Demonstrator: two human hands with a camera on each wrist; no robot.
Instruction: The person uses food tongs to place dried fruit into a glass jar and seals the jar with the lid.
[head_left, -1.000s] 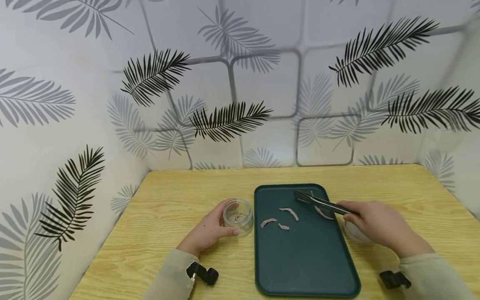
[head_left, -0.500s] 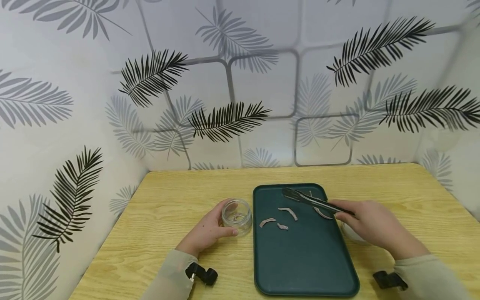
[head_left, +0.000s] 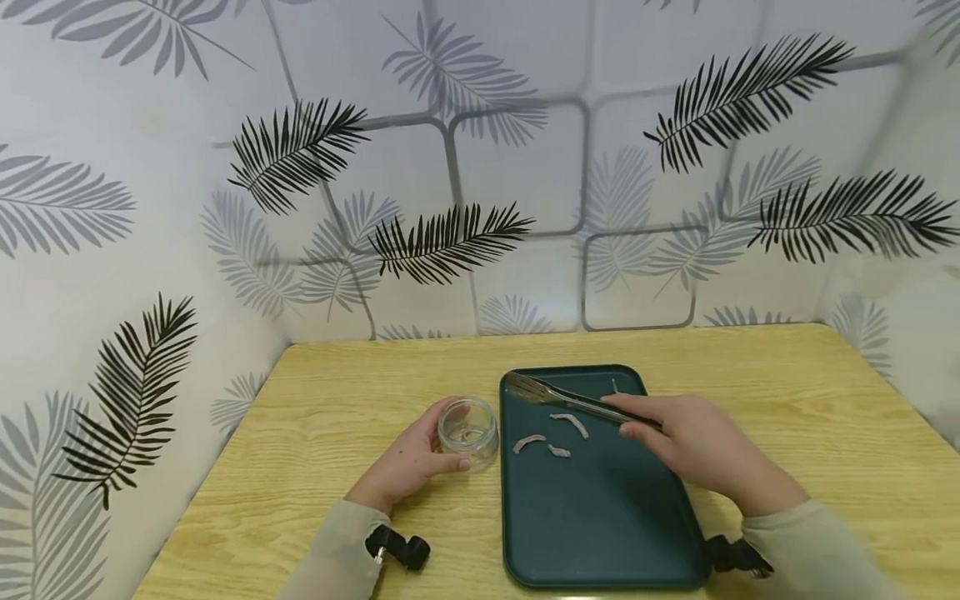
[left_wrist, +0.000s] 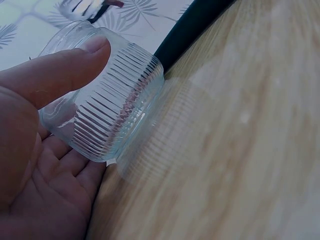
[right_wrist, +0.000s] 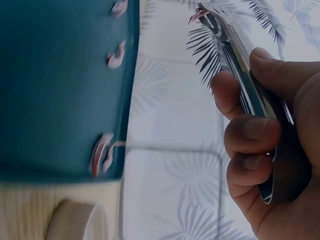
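My left hand (head_left: 405, 462) holds a clear glass jar (head_left: 468, 450) on the table, thumb on the near side and fingers round the far side. In the left wrist view, a reddish band shows low inside the ribbed jar (left_wrist: 112, 95). My right hand (head_left: 697, 442) grips metal tongs (head_left: 581, 402), whose tips hang over the far left corner of the dark green tray (head_left: 600, 525), close to the jar. A small pinkish strip (right_wrist: 198, 16) sits between the tong tips in the right wrist view. Several greyish-pink, meat-like strips (head_left: 573, 423) lie on the tray.
The tray stands on a wooden table (head_left: 360, 392), just right of the jar. A round whitish container or lid (right_wrist: 75, 222) sits beside the tray, hidden by the right hand in the head view. A leaf-patterned covering (head_left: 525, 167) rises behind the table.
My right hand has carried the tongs leftward across the tray, from the right-hand strips toward the jar. The left hand and jar have stayed in place.
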